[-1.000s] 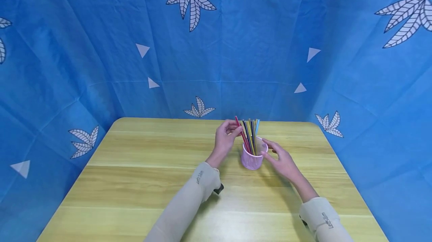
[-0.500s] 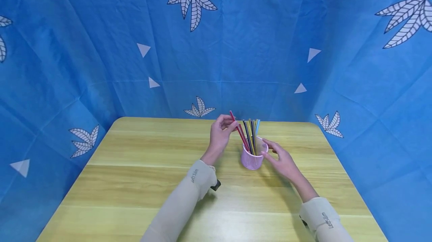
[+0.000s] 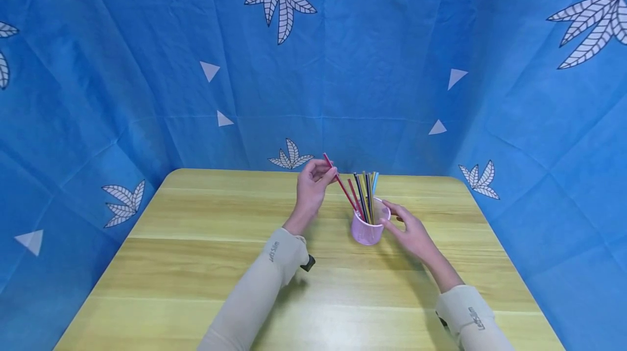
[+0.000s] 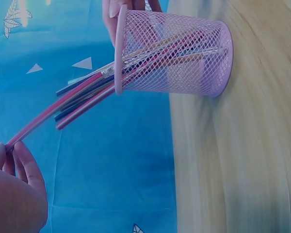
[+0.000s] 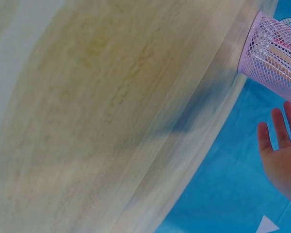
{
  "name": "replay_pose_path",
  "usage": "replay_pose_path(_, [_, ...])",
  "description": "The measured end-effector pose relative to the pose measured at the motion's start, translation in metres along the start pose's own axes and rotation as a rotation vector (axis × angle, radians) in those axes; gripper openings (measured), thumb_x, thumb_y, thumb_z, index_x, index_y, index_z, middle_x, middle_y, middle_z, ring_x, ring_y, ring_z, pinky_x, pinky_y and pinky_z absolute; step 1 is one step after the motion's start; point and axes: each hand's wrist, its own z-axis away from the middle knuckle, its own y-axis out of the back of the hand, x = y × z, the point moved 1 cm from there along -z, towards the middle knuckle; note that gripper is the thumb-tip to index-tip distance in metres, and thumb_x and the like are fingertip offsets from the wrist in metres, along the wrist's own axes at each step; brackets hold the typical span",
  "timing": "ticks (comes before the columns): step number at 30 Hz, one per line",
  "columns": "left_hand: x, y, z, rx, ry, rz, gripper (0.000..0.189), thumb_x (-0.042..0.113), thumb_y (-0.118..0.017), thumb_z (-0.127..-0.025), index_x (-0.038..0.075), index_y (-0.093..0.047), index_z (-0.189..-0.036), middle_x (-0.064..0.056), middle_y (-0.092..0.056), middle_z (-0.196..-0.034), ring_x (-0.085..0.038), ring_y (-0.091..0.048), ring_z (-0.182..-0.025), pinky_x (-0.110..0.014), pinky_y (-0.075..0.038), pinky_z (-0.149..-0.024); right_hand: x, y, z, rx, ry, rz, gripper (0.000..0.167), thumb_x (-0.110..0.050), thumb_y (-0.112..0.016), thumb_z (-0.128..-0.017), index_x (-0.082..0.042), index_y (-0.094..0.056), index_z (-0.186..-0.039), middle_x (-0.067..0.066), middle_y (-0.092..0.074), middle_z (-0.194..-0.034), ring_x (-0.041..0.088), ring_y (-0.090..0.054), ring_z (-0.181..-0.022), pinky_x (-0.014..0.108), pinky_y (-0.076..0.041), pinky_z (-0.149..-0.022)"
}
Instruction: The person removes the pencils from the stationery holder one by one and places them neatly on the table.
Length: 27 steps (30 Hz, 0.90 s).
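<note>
My left hand (image 3: 310,190) pinches a red pencil (image 3: 345,191) near its upper end. The pencil slants down to the right, its lower end at the rim of a pink mesh pen holder (image 3: 364,234). Several other pencils (image 3: 366,193), dark, yellowish and one red, lean inside the holder, which stands upright on the table. At the holder's right side my right hand (image 3: 410,235) grips the rim between thumb and fingers. In the left wrist view, the red pencil (image 4: 48,112) shows a silvery band at the holder's mouth.
The wooden table (image 3: 196,264) extends on both sides of the holder. Behind it hangs a blue curtain (image 3: 372,68) with white leaves and triangles, and more curtain hangs at both sides.
My left hand has moved left and slightly up, drawing the red pencil out and apart from another red one. My right hand and the holder have stayed in place.
</note>
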Motion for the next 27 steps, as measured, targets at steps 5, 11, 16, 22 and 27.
replay_pose_path(5, [0.004, 0.001, 0.0, -0.002, 0.0, -0.009, 0.031, 0.001, -0.072, -0.094, -0.007, -0.061, -0.121, -0.007, -0.071, -0.105, -0.014, -0.07, -0.093, -0.033, -0.065, -0.091, 0.0, 0.0, -0.001, 0.0, 0.005, -0.001, 0.057, -0.026, -0.063, -0.105, -0.004, -0.045, -0.154, 0.026, -0.058, -0.144, 0.046, -0.055, -0.133, 0.063, -0.044, -0.115])
replay_pose_path(11, [0.007, 0.001, 0.001, -0.012, -0.011, 0.007, 0.032, -0.001, -0.07, -0.095, -0.01, -0.059, -0.123, -0.008, -0.071, -0.105, -0.015, -0.07, -0.093, -0.033, -0.065, -0.091, 0.0, 0.0, 0.0, 0.001, 0.009, -0.003, 0.056, -0.025, -0.063, -0.105, -0.003, -0.045, -0.153, 0.026, -0.058, -0.144, 0.046, -0.055, -0.132, 0.063, -0.044, -0.115])
replay_pose_path(16, [0.013, 0.003, 0.002, -0.014, -0.018, 0.004, 0.031, 0.001, -0.071, -0.095, -0.009, -0.06, -0.122, -0.012, -0.071, -0.107, -0.016, -0.07, -0.093, -0.034, -0.065, -0.091, 0.0, -0.001, 0.0, 0.006, 0.015, -0.008, 0.056, -0.025, -0.063, -0.104, -0.003, -0.045, -0.153, 0.026, -0.058, -0.144, 0.046, -0.055, -0.132, 0.063, -0.044, -0.114])
replay_pose_path(22, [0.018, 0.007, 0.003, -0.008, -0.019, 0.005, 0.029, 0.005, -0.072, -0.095, -0.006, -0.062, -0.121, -0.019, -0.07, -0.111, -0.015, -0.071, -0.092, -0.035, -0.065, -0.092, 0.001, -0.001, -0.001, 0.006, 0.002, -0.002, 0.057, -0.028, -0.062, -0.105, -0.005, -0.045, -0.154, 0.025, -0.058, -0.145, 0.045, -0.055, -0.133, 0.063, -0.044, -0.115])
replay_pose_path(27, [0.021, 0.012, 0.003, -0.001, -0.026, 0.014, 0.025, 0.004, -0.072, -0.095, -0.002, -0.064, -0.118, -0.026, -0.068, -0.113, -0.015, -0.072, -0.091, -0.034, -0.065, -0.091, 0.003, -0.001, -0.001, 0.002, -0.006, -0.007, 0.058, -0.029, -0.063, -0.104, -0.006, -0.045, -0.154, 0.024, -0.058, -0.144, 0.044, -0.055, -0.133, 0.062, -0.044, -0.116])
